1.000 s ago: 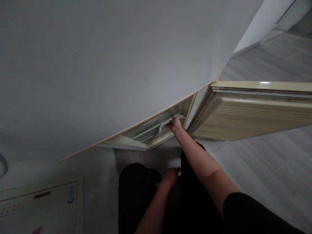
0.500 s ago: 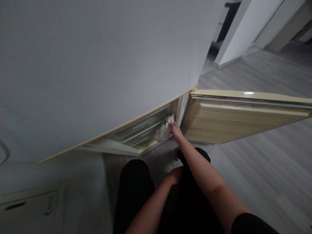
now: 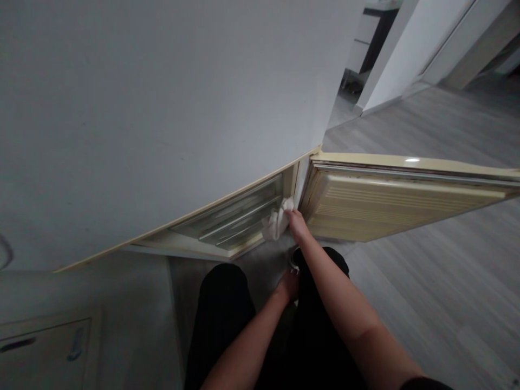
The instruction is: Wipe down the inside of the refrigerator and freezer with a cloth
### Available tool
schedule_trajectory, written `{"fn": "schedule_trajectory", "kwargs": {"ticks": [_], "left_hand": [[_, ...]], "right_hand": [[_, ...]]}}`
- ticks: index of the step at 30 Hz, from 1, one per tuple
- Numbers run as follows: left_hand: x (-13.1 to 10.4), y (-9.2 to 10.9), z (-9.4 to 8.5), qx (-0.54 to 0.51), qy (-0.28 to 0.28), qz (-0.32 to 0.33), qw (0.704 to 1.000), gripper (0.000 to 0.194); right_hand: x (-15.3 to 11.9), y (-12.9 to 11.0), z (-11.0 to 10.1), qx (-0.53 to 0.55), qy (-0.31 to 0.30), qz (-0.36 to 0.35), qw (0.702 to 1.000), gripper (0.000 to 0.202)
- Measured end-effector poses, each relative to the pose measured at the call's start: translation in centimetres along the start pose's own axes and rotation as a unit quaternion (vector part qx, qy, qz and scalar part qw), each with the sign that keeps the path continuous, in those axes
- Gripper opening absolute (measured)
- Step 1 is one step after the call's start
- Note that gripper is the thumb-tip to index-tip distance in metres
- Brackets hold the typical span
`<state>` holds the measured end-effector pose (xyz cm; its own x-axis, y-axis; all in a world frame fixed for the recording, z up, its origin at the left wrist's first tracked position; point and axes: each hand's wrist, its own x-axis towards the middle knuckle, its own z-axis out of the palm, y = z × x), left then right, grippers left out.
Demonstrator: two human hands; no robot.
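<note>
My right hand (image 3: 297,222) is closed on a crumpled white cloth (image 3: 277,221), which hangs at the right side of an opening. That opening belongs to a pale fridge-like appliance (image 3: 227,108); its inside shows glassy, ribbed shelves (image 3: 239,214). To the right, the cream door (image 3: 390,203) stands swung out, with dark stains along its seal. Lower down, between my knees, my left hand (image 3: 288,284) is curled beside my right leg, near a small pale rounded edge (image 3: 293,257). What its fingers hold, if anything, is hidden.
My knees in black trousers (image 3: 225,295) are close to the appliance's lower edge. Grey wood-look floor (image 3: 439,271) spreads out to the right. A pale panel with a dark slot (image 3: 49,352) lies at lower left. A white wall end (image 3: 390,59) rises beyond.
My right hand has drawn the cloth slightly down and toward the door side, and the cloth has changed its folds. My left hand has shifted a little upward. The view has turned slightly.
</note>
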<state>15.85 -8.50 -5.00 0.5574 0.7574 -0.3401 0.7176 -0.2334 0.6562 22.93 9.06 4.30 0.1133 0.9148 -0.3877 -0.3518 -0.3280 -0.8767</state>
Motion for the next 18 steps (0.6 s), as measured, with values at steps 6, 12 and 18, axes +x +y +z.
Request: {"fn": "schedule_trajectory", "kwargs": {"ticks": [6,12,18], "left_hand": [[-2.2,-3.8,-5.9,-0.091,0.184,-0.097,0.974,0.021],[-4.3,-6.5,-13.2,-0.157,0.441,-0.148,0.871,0.029],[-7.0,-4.6,-14.9,-0.163,0.499,-0.067,0.848,0.032]], "right_hand": [[-5.2,0.8,-0.9,0.067,-0.019,0.052,0.996,0.045],[-9.9,3.1,1.4,0.051,-0.094,0.099,0.989,0.049],[-9.8,4.9,4.4,-0.003,-0.208,0.038,0.977,0.048]]}}
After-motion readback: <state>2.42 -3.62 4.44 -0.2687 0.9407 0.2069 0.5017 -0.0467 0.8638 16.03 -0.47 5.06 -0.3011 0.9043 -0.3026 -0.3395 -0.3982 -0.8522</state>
